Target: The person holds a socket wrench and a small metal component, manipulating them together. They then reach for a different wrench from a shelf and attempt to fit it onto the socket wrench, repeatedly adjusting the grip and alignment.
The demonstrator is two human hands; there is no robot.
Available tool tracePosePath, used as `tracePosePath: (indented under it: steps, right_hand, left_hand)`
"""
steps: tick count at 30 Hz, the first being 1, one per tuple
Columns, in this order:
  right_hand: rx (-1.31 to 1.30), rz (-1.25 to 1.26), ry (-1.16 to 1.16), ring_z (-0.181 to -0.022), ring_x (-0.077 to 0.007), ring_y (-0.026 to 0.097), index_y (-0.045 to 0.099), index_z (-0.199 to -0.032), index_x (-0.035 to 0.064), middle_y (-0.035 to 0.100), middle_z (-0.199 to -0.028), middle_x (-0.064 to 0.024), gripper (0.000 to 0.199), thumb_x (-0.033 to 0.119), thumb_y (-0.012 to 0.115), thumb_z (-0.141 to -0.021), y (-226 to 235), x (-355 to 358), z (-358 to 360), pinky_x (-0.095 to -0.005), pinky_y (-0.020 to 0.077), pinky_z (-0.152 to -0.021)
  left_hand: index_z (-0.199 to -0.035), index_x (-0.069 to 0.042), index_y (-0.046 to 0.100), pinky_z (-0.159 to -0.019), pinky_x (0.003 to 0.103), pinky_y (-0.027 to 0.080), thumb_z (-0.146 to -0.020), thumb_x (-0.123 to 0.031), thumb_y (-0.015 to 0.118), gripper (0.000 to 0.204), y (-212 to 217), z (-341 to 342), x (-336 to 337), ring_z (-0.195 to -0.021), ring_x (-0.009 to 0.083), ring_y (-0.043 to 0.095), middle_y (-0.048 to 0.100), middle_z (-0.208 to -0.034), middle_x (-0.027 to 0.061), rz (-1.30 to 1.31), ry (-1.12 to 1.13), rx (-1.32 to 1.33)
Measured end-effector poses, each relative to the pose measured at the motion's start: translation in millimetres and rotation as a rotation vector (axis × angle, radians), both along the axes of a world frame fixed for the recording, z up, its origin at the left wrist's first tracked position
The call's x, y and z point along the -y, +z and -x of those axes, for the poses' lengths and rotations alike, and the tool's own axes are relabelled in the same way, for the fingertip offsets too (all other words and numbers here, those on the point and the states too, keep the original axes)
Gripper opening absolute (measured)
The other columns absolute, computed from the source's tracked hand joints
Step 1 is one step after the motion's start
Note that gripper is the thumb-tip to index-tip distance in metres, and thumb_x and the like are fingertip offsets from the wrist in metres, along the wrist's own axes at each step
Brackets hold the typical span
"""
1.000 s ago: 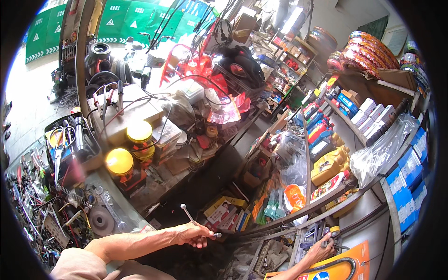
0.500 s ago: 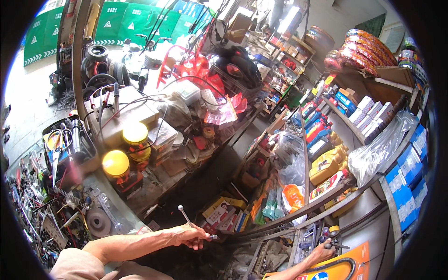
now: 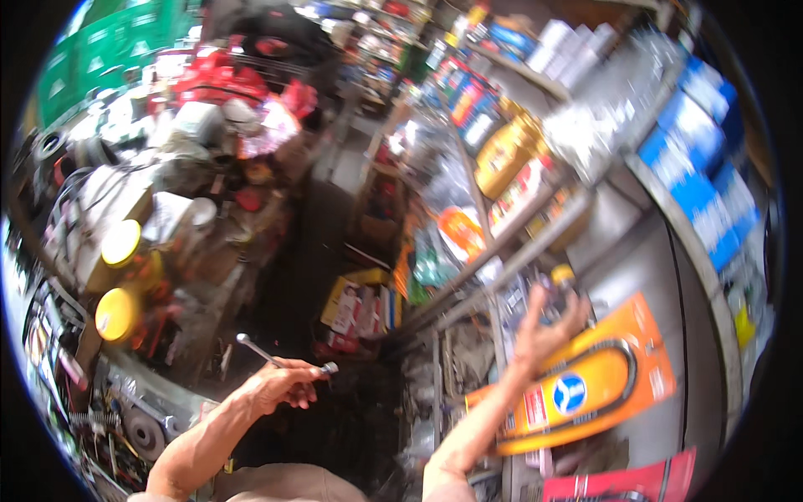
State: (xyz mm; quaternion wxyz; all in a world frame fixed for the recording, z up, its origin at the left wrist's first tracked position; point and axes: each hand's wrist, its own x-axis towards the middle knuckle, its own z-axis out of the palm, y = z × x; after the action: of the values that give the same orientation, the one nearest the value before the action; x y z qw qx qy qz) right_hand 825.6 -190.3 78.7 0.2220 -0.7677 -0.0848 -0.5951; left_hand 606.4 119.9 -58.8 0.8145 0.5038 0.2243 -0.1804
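Observation:
My left hand point(image 3: 286, 386) is closed around a slim metal socket wrench point(image 3: 261, 350). One knobbed end of it sticks up to the left, and a short socket-like end shows past my fingers on the right. My right hand point(image 3: 548, 330) is smeared by motion, but its fingers look spread apart with nothing visible in them. It hovers at a rack compartment of small tools and parts point(image 3: 512, 301), near a yellow-capped piece point(image 3: 562, 274). Just below that hand lies an orange card package point(image 3: 657, 360) with a black looped cord or belt on it.
Yellow-lidded tubs point(image 3: 117, 314) stand on the cluttered bench to the left. A cardboard box point(image 3: 355, 309) lies low in the middle. Shelves on the right carry golden bottles point(image 3: 510, 151), clear plastic bags point(image 3: 598, 125) and blue boxes point(image 3: 694, 167). A red package point(image 3: 585, 488) lies at the bottom right.
The view has swung right and down. My right hand has come off a dark-handled tool in the rack and its fingers have spread. My left hand still grips the socket wrench.

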Motion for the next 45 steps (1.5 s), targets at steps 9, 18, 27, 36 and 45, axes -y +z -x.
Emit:
tracePosePath:
  steps: [9,18,27,36,45]
  right_hand:
    - [-1.097,-0.294,0.768,-0.060,-0.0299,0.063,0.060,-0.086,0.0031,0.062,-0.063,-0.0114,0.043,0.046,0.057,-0.091,-130,-108,157,-0.0366,0.0482,-0.054]
    - [-1.354,-0.561,0.845,-0.052,-0.0102,0.042,0.056,-0.073,0.0006,0.045,-0.055,-0.0051,0.040,0.034,0.055,-0.096,-147,-94,224,-0.0289,0.0363,-0.048]
    - [-1.246,-0.648,0.898,-0.052,-0.0172,0.057,0.056,-0.078,0.0005,0.058,-0.059,-0.0092,0.036,0.034,0.065,-0.090,-147,-85,262,-0.0296,0.0445,-0.050]
    - [-0.815,-0.603,0.836,-0.056,-0.0276,0.061,0.053,-0.085,0.0027,0.057,-0.063,-0.0098,0.019,0.015,0.068,-0.086,-130,-86,294,-0.0342,0.0467,-0.050]
    - [-0.984,-0.546,0.730,-0.049,-0.0222,0.053,0.058,-0.084,0.0004,0.055,-0.060,-0.0131,0.024,0.023,0.060,-0.093,-148,-84,318,-0.0328,0.0411,-0.046]
  left_hand:
    - [-0.095,0.002,0.069,-0.043,0.021,0.042,-0.084,-0.021,0.067,0.025,29,0,16,-0.047,0.0126,0.058,0.064,-0.065,0.0090,-0.186,-0.063,0.170]
    - [-0.091,0.006,0.070,-0.049,0.022,0.047,-0.077,-0.014,0.068,0.024,26,6,26,-0.056,0.0145,0.064,0.068,-0.068,0.0110,-0.423,-0.473,0.257]
    - [-0.079,0.008,0.069,-0.042,0.023,0.044,-0.073,-0.011,0.071,0.020,28,16,29,-0.045,0.0163,0.059,0.064,-0.062,0.0123,-0.334,-0.531,0.277]
    - [-0.083,0.012,0.067,-0.032,0.023,0.041,-0.077,-0.009,0.069,0.022,27,19,30,-0.037,0.0187,0.055,0.061,-0.056,0.0152,-0.276,-0.617,0.225]
    - [-0.082,0.013,0.066,-0.032,0.024,0.042,-0.076,-0.013,0.072,0.027,28,28,40,-0.036,0.0196,0.056,0.061,-0.055,0.0172,-0.231,-0.670,0.269]
